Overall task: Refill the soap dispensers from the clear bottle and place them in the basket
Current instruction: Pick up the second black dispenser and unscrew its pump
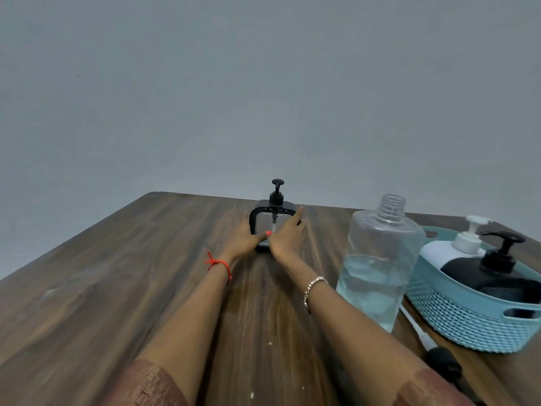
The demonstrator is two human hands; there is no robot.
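Currently: soap dispenser (270, 213), far table edge; left hand (243, 237), fingers blurred, unreadable; right hand (288, 235), fingers straight against its side. Risk: may tip if dragged.

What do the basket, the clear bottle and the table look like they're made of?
Basket: likely moulded plastic, matte teal; its wall is a regular pierced lattice with a cut-out handle.
Bottle: clear plastic, probably; see-through walls, threaded neck, liquid visible inside.
Table: dark wood or wood-look laminate, low sheen; streaky grain runs along it.
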